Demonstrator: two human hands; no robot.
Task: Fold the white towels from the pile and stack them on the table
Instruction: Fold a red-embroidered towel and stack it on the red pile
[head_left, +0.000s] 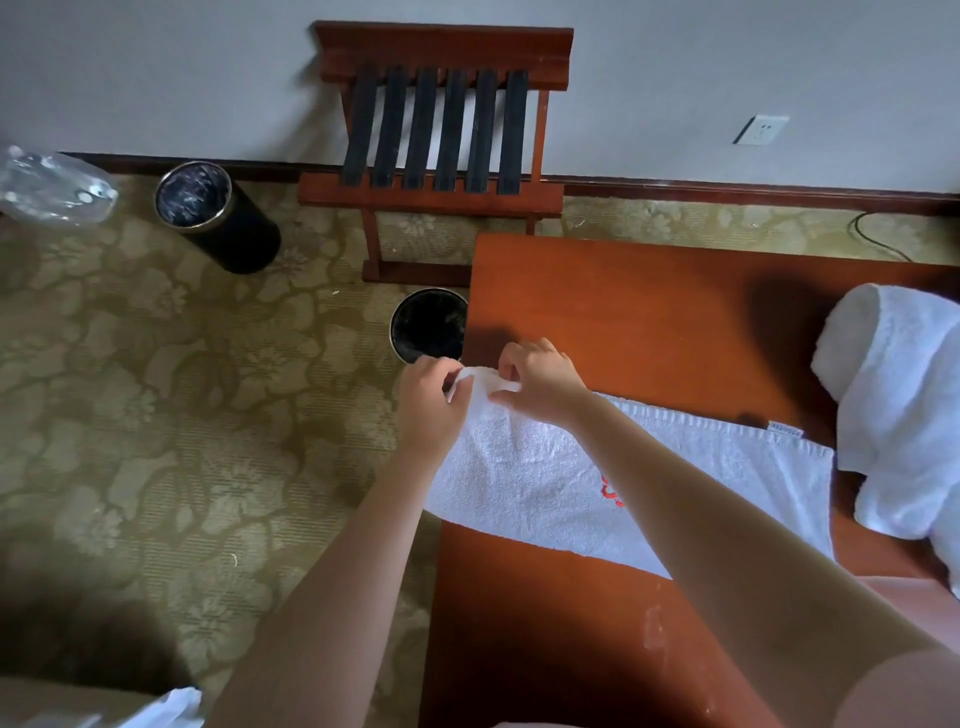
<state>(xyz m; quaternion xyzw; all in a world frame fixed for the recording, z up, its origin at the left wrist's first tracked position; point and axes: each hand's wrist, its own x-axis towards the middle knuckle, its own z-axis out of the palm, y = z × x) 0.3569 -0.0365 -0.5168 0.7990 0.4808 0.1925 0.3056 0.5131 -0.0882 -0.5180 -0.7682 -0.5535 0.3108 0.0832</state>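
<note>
Bare forearms, the left forearm (337, 597) and the right forearm (727, 545), reach from the bottom edge toward the near left corner of the table (623, 312).

Left hand (428, 395): fingers curled, pinching the far left corner of the white towel (530, 483). Right hand (540, 382): fingers and thumb pinching the same corner from the other side, so the two hands almost meet over it.

The towel lies spread flat across the wooden tabletop. Its left end is at the table's left edge and the gripped corner is raised slightly. Red embroidery (612, 491) shows on it, partly hidden by the right forearm. A small label (785, 430) sticks out from its far edge near the right end.

That right end lies just beside the pile of white towels (904, 395), which is heaped loosely at the table's right side.

Floor level:
- A round black bin (428, 325) stands against the table's left edge, just beyond the hands.
- A second black bin (215, 215) stands well apart to the left, on the patterned carpet (156, 389).
- A wooden luggage rack (441, 130) with dark straps stands against the wall.
- A clear plastic bag (52, 187) is at far left.
- A wall socket (761, 130) is at upper right.
</note>
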